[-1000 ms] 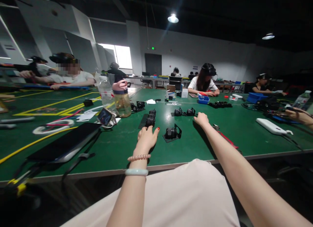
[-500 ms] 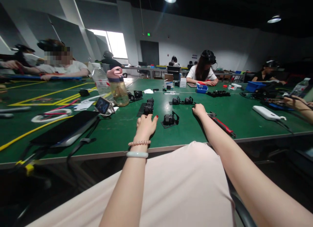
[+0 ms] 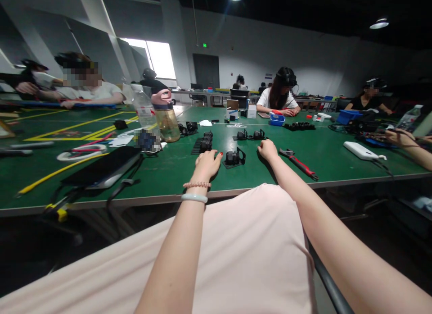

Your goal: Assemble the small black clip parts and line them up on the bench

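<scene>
My left hand (image 3: 207,164) rests on the green table just in front of a black part on a ribbed plate (image 3: 206,142); its thumb is spread away from the fingers and nothing shows in it. My right hand (image 3: 267,151) lies on the table with its fingers curled, and what they hold, if anything, is hidden. Between the hands stands a black part with an upright bracket (image 3: 233,158). Beyond my right hand is a pair of black parts (image 3: 250,135). A red-handled wrench (image 3: 300,164) lies right of my right hand.
Left are a power bank (image 3: 111,172), cables, a tumbler (image 3: 167,122) and a plastic bottle (image 3: 143,106). A blue bin (image 3: 277,120) and a white device (image 3: 359,151) are farther right. Several people sit around; another person's hand (image 3: 401,138) is at the right edge.
The view has shifted slightly, so the table sits higher and the left-side items lie farther right. My right hand has moved a little away from the wrench, which shows more fully.
</scene>
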Tool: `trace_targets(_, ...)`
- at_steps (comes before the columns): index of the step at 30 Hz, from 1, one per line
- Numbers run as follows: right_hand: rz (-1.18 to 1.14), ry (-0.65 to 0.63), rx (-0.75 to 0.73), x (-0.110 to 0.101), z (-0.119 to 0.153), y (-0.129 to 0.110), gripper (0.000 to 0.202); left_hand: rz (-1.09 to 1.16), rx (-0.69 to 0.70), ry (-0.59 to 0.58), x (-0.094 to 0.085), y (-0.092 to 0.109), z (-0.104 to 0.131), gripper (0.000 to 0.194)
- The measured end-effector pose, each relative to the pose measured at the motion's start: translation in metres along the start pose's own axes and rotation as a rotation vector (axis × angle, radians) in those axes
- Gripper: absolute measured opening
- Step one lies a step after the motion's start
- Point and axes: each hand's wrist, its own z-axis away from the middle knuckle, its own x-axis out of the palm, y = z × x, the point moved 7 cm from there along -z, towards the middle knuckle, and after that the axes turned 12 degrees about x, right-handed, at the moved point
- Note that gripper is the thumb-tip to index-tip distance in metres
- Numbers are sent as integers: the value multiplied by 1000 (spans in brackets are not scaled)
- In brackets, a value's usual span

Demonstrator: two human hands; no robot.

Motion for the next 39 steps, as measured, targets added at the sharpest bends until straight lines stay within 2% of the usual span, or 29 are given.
trace_targets(3, -140, 40, -83, -6, 14, -15, 24, 71, 86, 4, 1, 12, -1, 48)
trace_targets(6, -376, 38, -124, -10, 24, -22, 29, 152, 130, 3, 0, 21, 0, 47)
trace_targets(8, -560, -16, -100, -8, 25, -22, 35, 198, 142, 6, -2, 24, 2, 46)
trace_targets(12, -855, -201, -39, 6, 24, -23, 34, 265, 199, 31, -8, 32, 4, 46)
trace_targets(16, -1059, -317, -60, 14, 25, -29, 34, 295, 229, 25, -9, 39, 6, 49)
trace_targets(20, -1105, -353, -59, 16, 28, -31, 46, 273, 183, -11, -6, 42, 9, 58)
trace_targets(29, -1226, -461, -130, 11, 37, -39, 40, 202, 110, -76, -5, 36, 5, 70)
trace_targets(33, -1110, -522, -201, 13, 43, -44, 47, 100, 131, -47, -5, 39, 0, 70)
trace_targets(39, -915, -560, -296, 14, 52, -50, 41, -9, 141, 35, -6, 43, 1, 63)
